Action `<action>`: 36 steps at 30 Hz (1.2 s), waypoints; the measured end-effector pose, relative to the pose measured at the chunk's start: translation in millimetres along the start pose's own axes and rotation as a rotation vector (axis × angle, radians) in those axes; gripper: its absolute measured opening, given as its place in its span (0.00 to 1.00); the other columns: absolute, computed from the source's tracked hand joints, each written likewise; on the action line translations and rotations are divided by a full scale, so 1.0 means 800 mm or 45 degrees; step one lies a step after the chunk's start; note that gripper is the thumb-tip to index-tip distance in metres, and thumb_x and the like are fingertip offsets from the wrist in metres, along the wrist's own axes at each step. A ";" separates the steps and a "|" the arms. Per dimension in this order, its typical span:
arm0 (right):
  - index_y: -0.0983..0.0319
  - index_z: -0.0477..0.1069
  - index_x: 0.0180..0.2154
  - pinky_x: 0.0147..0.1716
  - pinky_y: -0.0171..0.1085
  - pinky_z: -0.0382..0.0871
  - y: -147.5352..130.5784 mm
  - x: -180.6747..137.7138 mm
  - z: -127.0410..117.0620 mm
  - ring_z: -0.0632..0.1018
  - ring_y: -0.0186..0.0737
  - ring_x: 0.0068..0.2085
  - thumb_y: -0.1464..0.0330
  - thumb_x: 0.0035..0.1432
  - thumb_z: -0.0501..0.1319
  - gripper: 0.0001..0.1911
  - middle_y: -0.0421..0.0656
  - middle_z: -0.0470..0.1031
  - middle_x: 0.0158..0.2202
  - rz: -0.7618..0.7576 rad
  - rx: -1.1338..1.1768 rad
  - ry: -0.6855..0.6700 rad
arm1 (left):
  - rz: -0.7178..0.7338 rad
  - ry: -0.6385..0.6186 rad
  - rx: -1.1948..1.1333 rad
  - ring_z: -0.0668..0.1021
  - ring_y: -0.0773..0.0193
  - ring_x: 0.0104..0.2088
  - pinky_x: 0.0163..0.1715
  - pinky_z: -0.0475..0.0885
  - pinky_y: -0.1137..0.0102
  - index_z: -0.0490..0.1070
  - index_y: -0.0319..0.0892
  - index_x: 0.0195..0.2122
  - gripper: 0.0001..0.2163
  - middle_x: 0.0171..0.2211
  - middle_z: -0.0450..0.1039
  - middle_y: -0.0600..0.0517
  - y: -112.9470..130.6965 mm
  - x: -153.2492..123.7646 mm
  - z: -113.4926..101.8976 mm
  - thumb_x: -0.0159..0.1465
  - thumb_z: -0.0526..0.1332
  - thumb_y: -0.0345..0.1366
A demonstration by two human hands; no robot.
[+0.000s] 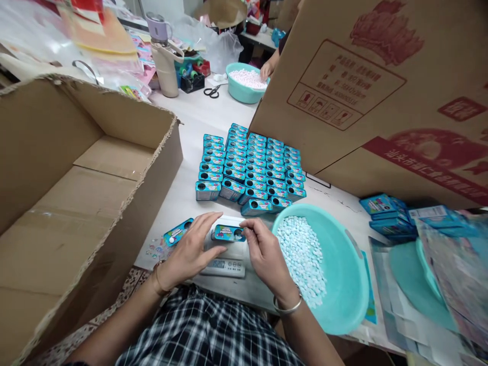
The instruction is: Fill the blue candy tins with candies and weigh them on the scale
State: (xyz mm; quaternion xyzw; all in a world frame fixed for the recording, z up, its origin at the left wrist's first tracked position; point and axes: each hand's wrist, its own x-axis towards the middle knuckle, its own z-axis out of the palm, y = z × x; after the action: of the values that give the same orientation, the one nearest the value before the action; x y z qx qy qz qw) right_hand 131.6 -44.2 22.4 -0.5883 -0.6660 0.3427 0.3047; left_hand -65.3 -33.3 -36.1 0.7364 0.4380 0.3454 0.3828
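Note:
A small blue candy tin [227, 233] stands on a white digital scale [224, 268], with a dark opening at the right end of its top. My right hand [263, 249] is closed in a pinch at that opening; what the fingertips hold, if anything, is too small to make out. My left hand [192, 249] lies open, thumb and fingers spread on the left side of the scale and tin. Partly behind it, a second blue tin [178, 232] rests tilted on the table. To the right, a turquoise basin [345, 274] contains many pale blue candies [301, 259].
Rows of blue tins [251, 170] stand beyond the scale. An empty-looking open carton [102, 188] is at left; a large printed carton [366, 101] rises at right. Farther back are scissors [212, 92], a tumbler [165, 68] and another person's hand [266, 70] in a second basin [244, 93].

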 end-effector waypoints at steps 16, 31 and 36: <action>0.59 0.71 0.37 0.35 0.34 0.63 0.004 0.005 -0.004 0.71 0.36 0.36 0.68 0.65 0.57 0.05 0.41 0.70 0.35 0.021 0.041 0.114 | 0.000 -0.023 0.009 0.63 0.53 0.63 0.62 0.61 0.56 0.52 0.50 0.66 0.32 0.62 0.59 0.46 -0.001 -0.006 -0.001 0.63 0.63 0.37; 0.62 0.67 0.39 0.38 0.32 0.80 0.085 -0.036 -0.126 0.78 0.32 0.43 0.85 0.55 0.48 0.17 0.44 0.73 0.40 0.849 1.821 1.271 | 0.051 -0.010 0.097 0.64 0.57 0.62 0.62 0.61 0.59 0.52 0.49 0.65 0.31 0.62 0.60 0.47 0.005 0.006 -0.010 0.64 0.63 0.39; 0.63 0.70 0.40 0.26 0.24 0.73 0.078 -0.039 -0.105 0.70 0.23 0.25 0.79 0.55 0.59 0.10 0.39 0.72 0.34 0.640 1.677 0.932 | 0.096 -0.078 0.163 0.62 0.56 0.62 0.63 0.60 0.58 0.50 0.49 0.66 0.31 0.62 0.59 0.47 0.009 0.014 -0.008 0.64 0.62 0.40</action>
State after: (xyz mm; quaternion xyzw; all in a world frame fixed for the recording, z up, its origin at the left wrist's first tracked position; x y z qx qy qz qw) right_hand 239.2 -62.3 20.1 -0.4952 -0.0313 0.5093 0.7031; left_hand -64.0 -23.9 -24.8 0.7857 0.4191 0.3081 0.3349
